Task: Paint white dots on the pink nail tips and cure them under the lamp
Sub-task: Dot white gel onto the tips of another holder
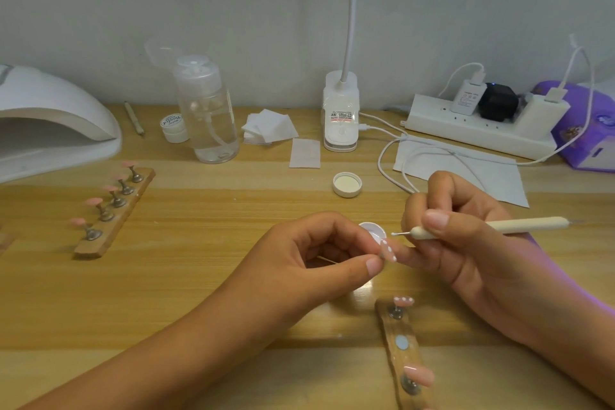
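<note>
The wooden table (pixel 206 276) stretches across in front of me. The white curing lamp (pixel 50 123) sits at its far left edge, mouth open toward me. My left hand (pixel 319 256) is near the middle, thumb and forefinger pinching the small stand of a pink nail tip (pixel 388 251). My right hand (pixel 466 243) is just beside it, curled round the dotting tool (pixel 499 226) as round a pen. A wooden holder (pixel 113 213) lies near the lamp with five plain pink tips upright on it. A second holder (pixel 404 353) lies below my right hand; its far tip carries white dots. The little white paint pot (pixel 372 231) stands behind my left fingertips. The held tip shows white dots down both edges, and the tool's white-tipped ball end is close above it, not touching.
</note>
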`<state>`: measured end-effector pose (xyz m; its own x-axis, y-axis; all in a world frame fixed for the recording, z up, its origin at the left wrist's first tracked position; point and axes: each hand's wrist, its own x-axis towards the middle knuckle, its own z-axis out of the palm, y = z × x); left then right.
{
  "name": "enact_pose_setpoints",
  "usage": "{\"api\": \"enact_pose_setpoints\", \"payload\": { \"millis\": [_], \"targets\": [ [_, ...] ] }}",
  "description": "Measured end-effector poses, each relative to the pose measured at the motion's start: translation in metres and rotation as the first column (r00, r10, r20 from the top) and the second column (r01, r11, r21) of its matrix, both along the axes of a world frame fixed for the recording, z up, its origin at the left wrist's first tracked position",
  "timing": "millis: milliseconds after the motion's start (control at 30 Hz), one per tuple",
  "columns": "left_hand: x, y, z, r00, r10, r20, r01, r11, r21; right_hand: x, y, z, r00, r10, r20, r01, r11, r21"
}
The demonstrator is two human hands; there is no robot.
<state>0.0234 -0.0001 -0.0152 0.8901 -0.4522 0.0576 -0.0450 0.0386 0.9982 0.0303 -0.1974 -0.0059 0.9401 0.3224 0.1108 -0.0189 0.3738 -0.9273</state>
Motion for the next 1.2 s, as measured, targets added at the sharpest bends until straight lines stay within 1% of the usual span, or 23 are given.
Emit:
{"api": "enact_pose_setpoints", "payload": {
  "millis": [467,1200],
  "targets": [
    [-0.0004,-0.0003,0.0007,1.000,0.006,-0.011,-0.006,1.000,0.007,0.0000,-0.0017,-0.0026,1.000,0.024,0.011,-0.024,0.998,-0.050],
    [-0.0009,-0.0002,-0.0011,1.000,0.008,0.021,-0.009,1.000,0.010,-0.0002,-0.0005,-0.0022,1.000,0.008,-0.011,-0.009,0.999,-0.036]
  ]
}}
